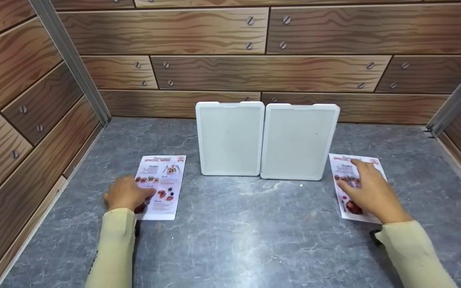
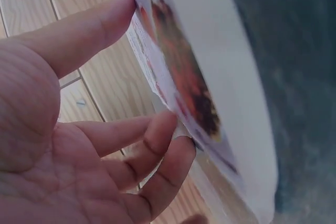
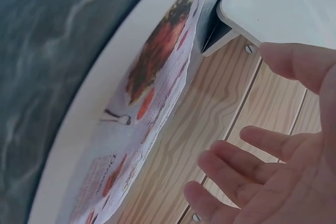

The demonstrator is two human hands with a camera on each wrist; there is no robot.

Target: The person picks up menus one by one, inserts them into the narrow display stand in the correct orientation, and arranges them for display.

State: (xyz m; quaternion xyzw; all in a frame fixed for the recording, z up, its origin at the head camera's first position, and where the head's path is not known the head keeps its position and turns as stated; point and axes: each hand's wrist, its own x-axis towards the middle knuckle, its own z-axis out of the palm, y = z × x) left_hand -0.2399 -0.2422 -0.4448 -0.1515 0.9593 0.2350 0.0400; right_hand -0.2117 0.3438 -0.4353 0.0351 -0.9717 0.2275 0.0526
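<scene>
1. Spreading beneath everything, the grey tabletop (image 1: 230, 240) ran back to a plank-patterned wall (image 1: 210, 32), which made a hard rear edge. Its widest open room lay in the middle foreground.

2. Two white panels stood upright side by side toward the back: the left panel (image 1: 232, 140) and the right panel (image 1: 298, 142), too close together at the base to tell whether they touched. They blocked a straight path rearward through the centre.

3. Two printed menus lay on the tabletop, flanking the panels. The left sheet (image 1: 165, 188) had a strip of bare surface between it and the left panel; the right sheet (image 1: 346, 172) had its upper inner corner just beside the right panel, leaving less room there.

4. The right hand (image 1: 372, 194) was loose over the right sheet, thumb and fingers apart, grasping nothing. The left hand (image 1: 125, 195) had its thumb against the left sheet and fingers bent near the outer edge; whether it pinched the paper I could not tell.

5. Judging by this, the step in hand was taking up or setting down both sheets. A lift would have called for fingertips under the thin outer edges; a release, for withdrawing without dragging them.
</scene>
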